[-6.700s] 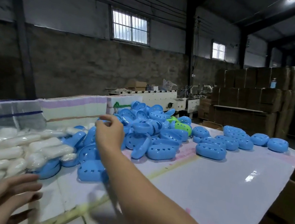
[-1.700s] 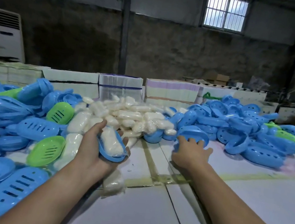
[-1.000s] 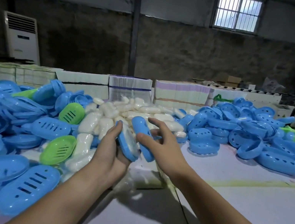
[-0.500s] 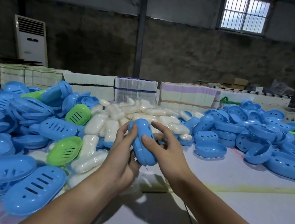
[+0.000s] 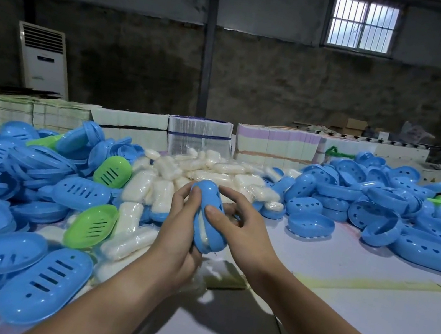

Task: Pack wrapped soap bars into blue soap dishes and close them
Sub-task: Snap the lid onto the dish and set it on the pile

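Note:
I hold a blue soap dish [image 5: 209, 232] on edge above the table, its two halves nearly together with a strip of white wrapped soap showing in the gap. My left hand [image 5: 178, 235] grips its left side, fingers curled over the top. My right hand [image 5: 241, 228] pinches it from the right, thumb on the lid. Behind it lies a pile of wrapped soap bars [image 5: 198, 172]. Loose blue dish halves [image 5: 317, 225] lie to the right and slotted blue halves [image 5: 45, 283] to the left.
Two green dish halves [image 5: 91, 225] sit among the left heap. Stacks of flat cartons [image 5: 198, 137] line the table's far edge. A white floor air conditioner [image 5: 43, 58] stands at the back left. The white table top [image 5: 365, 307] stretches right and toward me.
My right hand brought a blue lid onto the soap-filled base in my left hand. Both hands have since pressed the halves closer and lowered the dish slightly.

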The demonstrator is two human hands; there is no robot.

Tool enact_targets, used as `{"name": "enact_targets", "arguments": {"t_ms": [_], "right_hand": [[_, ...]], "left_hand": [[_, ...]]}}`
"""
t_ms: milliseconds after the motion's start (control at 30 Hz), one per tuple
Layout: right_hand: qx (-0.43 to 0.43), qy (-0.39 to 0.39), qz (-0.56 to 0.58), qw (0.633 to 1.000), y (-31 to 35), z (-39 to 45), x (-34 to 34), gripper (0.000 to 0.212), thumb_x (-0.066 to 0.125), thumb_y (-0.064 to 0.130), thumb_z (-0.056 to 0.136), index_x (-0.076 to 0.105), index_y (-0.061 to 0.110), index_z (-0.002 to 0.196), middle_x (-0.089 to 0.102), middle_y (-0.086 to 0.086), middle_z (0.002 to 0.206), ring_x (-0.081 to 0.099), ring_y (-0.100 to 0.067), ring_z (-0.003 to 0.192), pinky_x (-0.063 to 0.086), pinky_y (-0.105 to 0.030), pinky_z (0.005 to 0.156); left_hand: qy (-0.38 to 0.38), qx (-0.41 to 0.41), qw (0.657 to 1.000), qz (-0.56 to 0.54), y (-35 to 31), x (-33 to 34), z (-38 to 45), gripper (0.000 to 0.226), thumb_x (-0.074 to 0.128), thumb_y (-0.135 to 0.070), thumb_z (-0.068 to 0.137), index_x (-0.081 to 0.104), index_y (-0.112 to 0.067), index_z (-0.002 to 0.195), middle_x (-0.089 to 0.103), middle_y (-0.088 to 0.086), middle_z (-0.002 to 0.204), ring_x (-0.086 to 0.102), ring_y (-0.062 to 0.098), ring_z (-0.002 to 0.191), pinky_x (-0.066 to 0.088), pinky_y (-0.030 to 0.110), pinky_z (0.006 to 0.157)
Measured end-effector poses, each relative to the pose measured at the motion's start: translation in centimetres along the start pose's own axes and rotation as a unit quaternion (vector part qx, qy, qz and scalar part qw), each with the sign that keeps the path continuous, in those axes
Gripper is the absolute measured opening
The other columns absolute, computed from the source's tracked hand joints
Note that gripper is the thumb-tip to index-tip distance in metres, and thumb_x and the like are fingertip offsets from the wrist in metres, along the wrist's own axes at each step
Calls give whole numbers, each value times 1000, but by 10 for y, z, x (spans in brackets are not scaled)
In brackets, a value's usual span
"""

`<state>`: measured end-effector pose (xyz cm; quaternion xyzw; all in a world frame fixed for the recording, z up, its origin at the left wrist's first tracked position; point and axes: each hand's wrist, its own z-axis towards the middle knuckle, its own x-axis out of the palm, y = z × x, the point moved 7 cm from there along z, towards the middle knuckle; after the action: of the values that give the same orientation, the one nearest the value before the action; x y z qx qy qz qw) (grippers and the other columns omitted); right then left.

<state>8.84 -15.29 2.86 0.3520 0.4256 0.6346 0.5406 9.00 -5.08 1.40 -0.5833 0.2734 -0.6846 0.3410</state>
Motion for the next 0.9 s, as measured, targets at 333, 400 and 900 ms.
{"name": "enact_targets", "arguments": {"t_ms": [333, 400, 900], "right_hand": [[-19, -78, -31, 996, 1, -5, 0, 47, 70, 40, 87, 47, 48, 128, 47, 22, 113, 57, -2, 107, 52, -21, 84], [-20, -74, -28, 997, 1, -5, 0, 47, 70, 38, 88, 49, 45, 129, 48, 20, 115, 56, -4, 110, 53, -25, 89], [-24, -19, 19, 999, 9, -5, 5, 40, 72, 26, 87, 59, 39, 123, 59, 0, 119, 69, -12, 94, 55, -21, 70]], "left_hand": [[-44, -3, 997, -60, 4, -3, -2, 30, 43, -37, 106, 56, -38, 133, 71, 9, 122, 72, 32, 104, 57, 50, 90], [-50, 8, 997, -61, 1, -5, -1, 28, 42, -33, 107, 58, -39, 128, 72, 8, 116, 74, 30, 97, 59, 48, 85], [33, 44, 998, -32, -6, 6, -2, 29, 44, -35, 103, 56, -42, 129, 78, -5, 96, 76, 20, 89, 62, 43, 80]]}}
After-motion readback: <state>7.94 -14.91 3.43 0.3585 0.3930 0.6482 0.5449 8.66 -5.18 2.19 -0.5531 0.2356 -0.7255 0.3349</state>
